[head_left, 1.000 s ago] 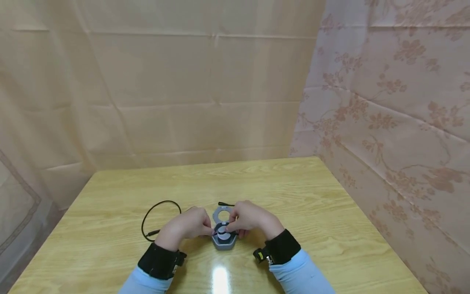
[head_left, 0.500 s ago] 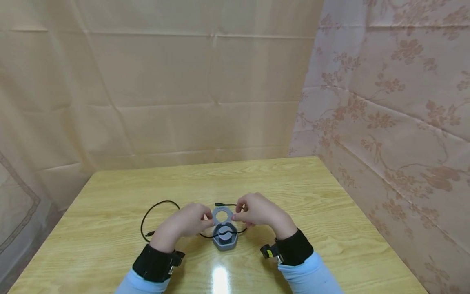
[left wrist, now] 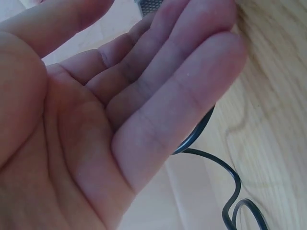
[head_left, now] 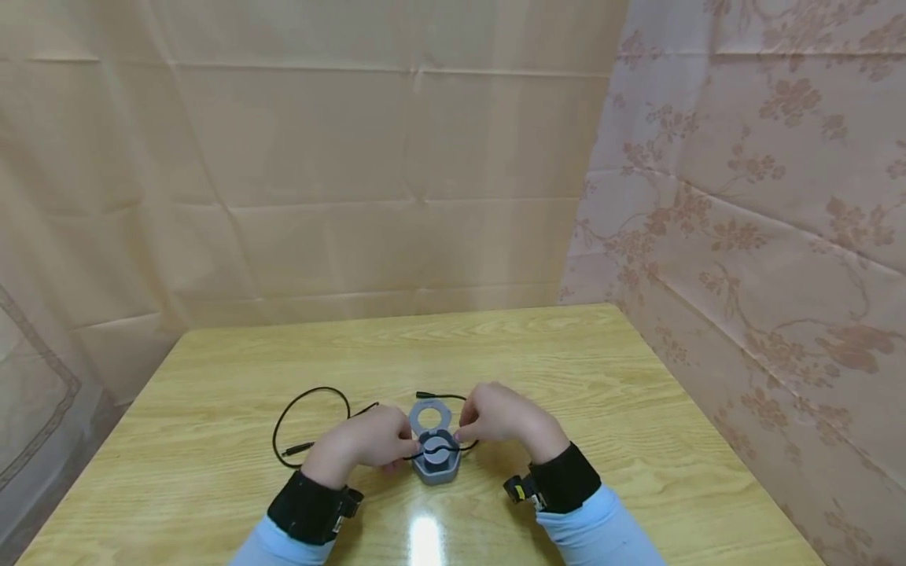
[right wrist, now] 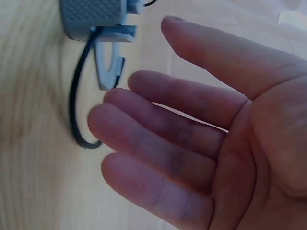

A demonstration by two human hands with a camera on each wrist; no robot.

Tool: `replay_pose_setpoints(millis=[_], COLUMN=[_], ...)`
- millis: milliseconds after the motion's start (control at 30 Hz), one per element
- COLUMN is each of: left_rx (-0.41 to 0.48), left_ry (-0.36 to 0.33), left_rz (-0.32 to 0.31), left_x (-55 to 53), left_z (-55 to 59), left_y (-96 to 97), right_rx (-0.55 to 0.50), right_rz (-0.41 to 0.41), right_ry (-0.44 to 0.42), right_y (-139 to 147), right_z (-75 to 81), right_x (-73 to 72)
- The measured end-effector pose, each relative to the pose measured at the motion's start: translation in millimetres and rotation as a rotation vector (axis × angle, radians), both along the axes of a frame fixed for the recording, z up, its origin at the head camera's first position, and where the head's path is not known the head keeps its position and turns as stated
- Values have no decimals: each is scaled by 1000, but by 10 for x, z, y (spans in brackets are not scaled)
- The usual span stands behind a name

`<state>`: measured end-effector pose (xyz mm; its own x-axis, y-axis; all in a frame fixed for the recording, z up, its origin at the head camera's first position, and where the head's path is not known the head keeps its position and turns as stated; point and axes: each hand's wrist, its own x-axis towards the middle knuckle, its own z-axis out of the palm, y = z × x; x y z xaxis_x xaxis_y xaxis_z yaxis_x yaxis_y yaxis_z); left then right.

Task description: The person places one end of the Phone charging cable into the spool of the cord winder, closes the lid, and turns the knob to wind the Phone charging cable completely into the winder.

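Note:
A small grey hexagonal case [head_left: 435, 474] stands on the table, its lid [head_left: 443, 410] with a round window folded back behind it. A black cable [head_left: 314, 389] with a plug at each end crosses the round spool [head_left: 436, 444] inside the case and leaves it on both sides. My left hand [head_left: 371, 436] is at the case's left side, its extended fingers [left wrist: 177, 96] in front of the cable. To the right of the case is my right hand [head_left: 506, 417]; thumb and fingers [right wrist: 153, 129] are apart with nothing between them. In the left wrist view the fingertips' contact is partly hidden.
The case is near the middle of a wooden table [head_left: 566, 369]. A beige curtain [head_left: 318, 157] hangs behind it and a flowered cloth [head_left: 764, 220] on the right. One cable loop lies left, with a plug [head_left: 297, 449] beside the left hand.
Both hands first draw back from the spool toward the lid, letting the cable show across the case. Now they have come forward again to the case's sides.

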<state>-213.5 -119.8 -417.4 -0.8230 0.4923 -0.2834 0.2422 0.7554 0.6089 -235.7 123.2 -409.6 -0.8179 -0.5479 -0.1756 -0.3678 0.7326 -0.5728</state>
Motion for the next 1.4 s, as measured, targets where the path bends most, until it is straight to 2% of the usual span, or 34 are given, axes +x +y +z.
replay_pose_setpoints(millis=[300, 633, 800, 967, 1400], left_rx=[-54, -93, -105, -103, -83], left_ry=[87, 134, 165, 166, 194], left_rz=[2, 21, 24, 29, 30], left_x=[-30, -41, -29, -21, -35], left_z=[-63, -71, -84, -88, -104], left_y=[9, 49, 66, 68, 61], right_rx=[-6, -17, 48, 116, 166], right_rz=[-8, -23, -30, -58, -93], right_ry=[-75, -117, -67, -17, 65], right_y=[-38, -61, -69, -68, -77], right_z=[-130, -141, -153, -185, -207], right_x=[4, 14, 5, -14, -18])
